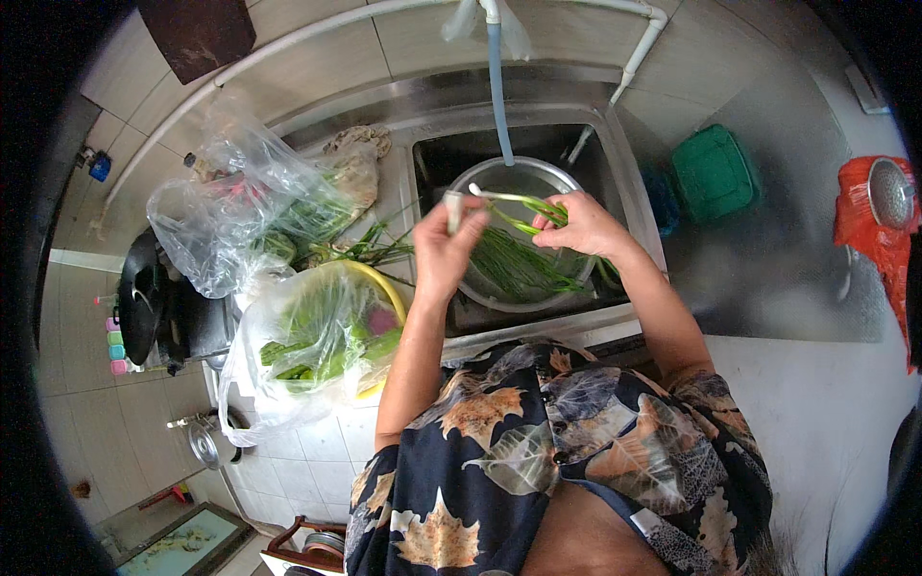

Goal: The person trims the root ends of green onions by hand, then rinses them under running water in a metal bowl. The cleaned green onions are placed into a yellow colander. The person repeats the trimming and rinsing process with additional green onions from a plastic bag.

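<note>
My right hand (587, 223) grips a few spring onions (515, 196) by their green stalks, the white bulb ends pointing left. Close by, my left hand (448, 241) is blurred, thumb and fingers near those stalks; whether it holds one is unclear. A whitish piece (453, 211) shows at its fingers, too blurred to identify. Both hands are above a round metal basin (524, 306) in the sink. Long thin green stalks (515, 263) lie in the basin, and a blue-grey hose (497, 93) hangs down to its far side.
Left of the sink (425, 317) are clear plastic bags (245, 187) of greens and loose stalks (374, 248). A bagged bunch of vegetables (317, 338) rests over a yellow-rimmed basin (392, 288). A black wok (140, 295) is further left. A green plastic container (714, 173) stands right.
</note>
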Motion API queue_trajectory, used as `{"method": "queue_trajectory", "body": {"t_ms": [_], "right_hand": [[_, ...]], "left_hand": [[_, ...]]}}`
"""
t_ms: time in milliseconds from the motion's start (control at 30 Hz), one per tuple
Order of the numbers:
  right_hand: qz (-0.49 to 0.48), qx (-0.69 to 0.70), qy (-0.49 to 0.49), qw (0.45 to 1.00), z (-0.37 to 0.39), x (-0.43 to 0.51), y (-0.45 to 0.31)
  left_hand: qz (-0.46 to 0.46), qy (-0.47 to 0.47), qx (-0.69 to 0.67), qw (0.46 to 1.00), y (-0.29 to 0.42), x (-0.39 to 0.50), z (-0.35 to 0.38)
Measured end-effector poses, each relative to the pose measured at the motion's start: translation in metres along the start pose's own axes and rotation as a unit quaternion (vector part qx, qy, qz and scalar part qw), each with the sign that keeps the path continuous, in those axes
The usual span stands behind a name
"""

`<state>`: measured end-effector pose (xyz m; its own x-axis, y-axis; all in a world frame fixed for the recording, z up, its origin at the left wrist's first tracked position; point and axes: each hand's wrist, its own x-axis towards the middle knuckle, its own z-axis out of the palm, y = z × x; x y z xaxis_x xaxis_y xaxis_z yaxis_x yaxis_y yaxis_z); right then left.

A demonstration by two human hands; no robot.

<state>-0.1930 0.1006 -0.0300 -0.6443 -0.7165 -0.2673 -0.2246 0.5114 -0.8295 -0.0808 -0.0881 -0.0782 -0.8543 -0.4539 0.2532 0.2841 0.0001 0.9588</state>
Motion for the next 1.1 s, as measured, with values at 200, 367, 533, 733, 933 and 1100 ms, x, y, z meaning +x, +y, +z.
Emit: {"method": "queue_trajectory", "body": {"t_ms": [200,367,533,733,933,1100], "right_hand": [[-0.02,-0.122,-0.05,0.991,-0.005,-0.004,-0.007],[-0.011,-0.052,-0.059,0.997,-0.01,-0.012,-0.003],[0.025,0.027,-0.063,0.997,-0.026,-0.024,0.014],[0.05,0.231,-0.028,0.971,-0.043,-0.043,0.028],[0.019,0.265,-0.04,0.963,-0.027,-0.037,0.028],[0.025,0.167,-0.042,0.985,-0.014,-0.034,0.028]], "left_hand": [[0.102,-0.162,0.279,0.941,0.006,-0.007,0.022],[0.069,-0.02,0.175,0.982,-0.013,-0.005,0.027],[-0.2,0.13,-0.378,0.895,-0.028,0.009,-0.014],[-0.144,0.147,-0.082,0.975,-0.045,0.0,-0.025],[-0.313,-0.078,-0.27,0.907,-0.03,-0.016,0.027],[-0.297,-0.017,-0.26,0.919,-0.019,-0.011,0.043]]}}
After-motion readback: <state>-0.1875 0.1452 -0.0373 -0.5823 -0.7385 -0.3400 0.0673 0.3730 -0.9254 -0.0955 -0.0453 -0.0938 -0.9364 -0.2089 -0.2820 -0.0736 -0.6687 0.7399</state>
